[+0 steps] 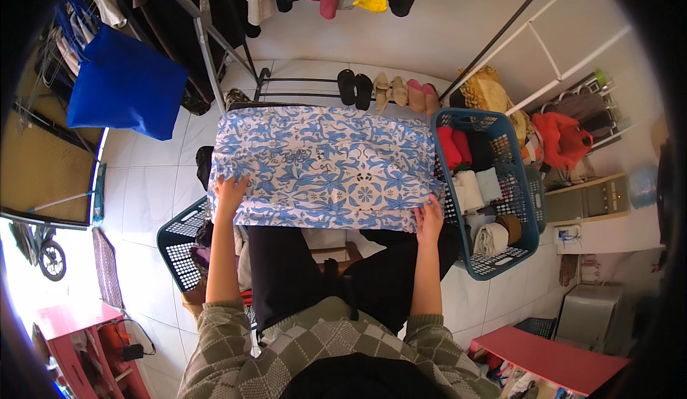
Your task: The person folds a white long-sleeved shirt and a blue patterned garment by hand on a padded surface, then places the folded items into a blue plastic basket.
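A white cotton-like cloth with blue floral print (pixel 327 168) lies spread as a wide rectangle in front of me, its near edge over my dark-trousered thighs. It shows folds and creases, and what supports its far part is hidden. My left hand (pixel 231 195) rests on the cloth near its left edge, fingers apart. At the near right corner, my right hand (pixel 428 221) touches the cloth with its fingers spread. Just right of that hand stands a teal plastic laundry basket (pixel 476 276) holding rolled red, black, white, grey and brown fabrics.
Another laundry basket (pixel 180 248) with loose clothes is at my left, partly behind my forearm. A metal clothes rack (pixel 204 39) with hanging garments and a blue bag (pixel 126 82) stand ahead left. Several shoes (pixel 400 90) line a low rack. Pink cabinets (pixel 547 353) flank me behind.
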Demonstrator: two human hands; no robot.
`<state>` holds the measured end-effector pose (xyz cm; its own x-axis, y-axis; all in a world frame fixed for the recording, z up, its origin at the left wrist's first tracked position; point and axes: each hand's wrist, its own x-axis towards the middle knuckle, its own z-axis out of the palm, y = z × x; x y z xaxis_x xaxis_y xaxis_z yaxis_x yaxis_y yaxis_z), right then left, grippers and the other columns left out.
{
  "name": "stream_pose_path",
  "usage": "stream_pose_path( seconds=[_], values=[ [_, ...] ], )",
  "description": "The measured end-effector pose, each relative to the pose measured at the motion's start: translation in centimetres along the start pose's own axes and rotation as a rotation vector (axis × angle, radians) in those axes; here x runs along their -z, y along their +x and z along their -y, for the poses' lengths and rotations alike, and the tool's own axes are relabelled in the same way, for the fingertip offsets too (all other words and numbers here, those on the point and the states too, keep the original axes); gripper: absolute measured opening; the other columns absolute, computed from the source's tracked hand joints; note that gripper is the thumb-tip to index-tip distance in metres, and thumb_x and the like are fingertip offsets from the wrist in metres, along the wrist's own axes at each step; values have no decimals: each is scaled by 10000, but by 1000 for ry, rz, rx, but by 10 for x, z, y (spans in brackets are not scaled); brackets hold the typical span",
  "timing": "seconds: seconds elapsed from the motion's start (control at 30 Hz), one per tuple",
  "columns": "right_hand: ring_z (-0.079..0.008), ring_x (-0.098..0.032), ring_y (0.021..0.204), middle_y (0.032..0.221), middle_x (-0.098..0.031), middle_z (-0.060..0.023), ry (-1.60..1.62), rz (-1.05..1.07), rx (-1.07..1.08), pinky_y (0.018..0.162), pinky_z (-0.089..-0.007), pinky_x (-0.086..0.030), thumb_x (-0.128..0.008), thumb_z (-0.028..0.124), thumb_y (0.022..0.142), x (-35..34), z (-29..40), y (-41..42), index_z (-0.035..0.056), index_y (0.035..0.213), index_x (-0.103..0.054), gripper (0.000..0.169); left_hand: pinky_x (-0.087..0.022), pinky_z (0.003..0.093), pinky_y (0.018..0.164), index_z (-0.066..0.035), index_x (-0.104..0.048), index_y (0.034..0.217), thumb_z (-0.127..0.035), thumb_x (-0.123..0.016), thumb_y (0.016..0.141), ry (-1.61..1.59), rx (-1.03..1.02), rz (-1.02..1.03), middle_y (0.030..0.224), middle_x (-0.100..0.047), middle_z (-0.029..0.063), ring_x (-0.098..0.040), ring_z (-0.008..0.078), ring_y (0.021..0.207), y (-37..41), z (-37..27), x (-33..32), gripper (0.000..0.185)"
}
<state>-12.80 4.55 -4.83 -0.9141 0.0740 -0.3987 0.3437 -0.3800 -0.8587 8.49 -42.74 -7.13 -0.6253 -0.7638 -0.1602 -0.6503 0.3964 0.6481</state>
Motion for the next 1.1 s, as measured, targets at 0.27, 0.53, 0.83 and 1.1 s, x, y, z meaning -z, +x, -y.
stream_pose_path(
  seconds=[0.27,0.53,0.83,1.1],
  values=[
    [-114,-567,863,1146,-527,-46,-30,15,169,726,-237,-519,-531,-74,838,-3,-10,-28,130,1300,-478,508,-460,217,645,25,-595,1042,-200,-591,906,-886,19,7,887,-630,27,-567,79,748,-14,-39,32,263],
    [-103,-552,809,1174,-489,-46,-182,47,43,672,-233,-519,-550,-32,849,16,-25,-37,111,1283,-486,461,-505,280,653,-33,-505,1011,-165,-614,866,-897,293,61,948,-586,39,-586,132,831,-1,-23,24,224],
    [-101,-564,781,986,-556,-40,-181,72,3,691,-248,-532,-541,-10,874,26,-26,-36,79,1257,-492,396,-464,256,634,0,-498,1071,-30,-654,779,-587,11,-158,902,-595,88,-569,137,750,-5,16,19,333],
    [-327,-628,862,927,-648,-156,-1354,83,468,748,-402,-489,-589,146,831,-47,13,-68,71,1089,-591,269,-274,464,1048,-18,-423,1276,-106,-638,778,105,-407,-353,1313,-434,198,-382,365,1235,-41,-37,-30,550]
  ],
)
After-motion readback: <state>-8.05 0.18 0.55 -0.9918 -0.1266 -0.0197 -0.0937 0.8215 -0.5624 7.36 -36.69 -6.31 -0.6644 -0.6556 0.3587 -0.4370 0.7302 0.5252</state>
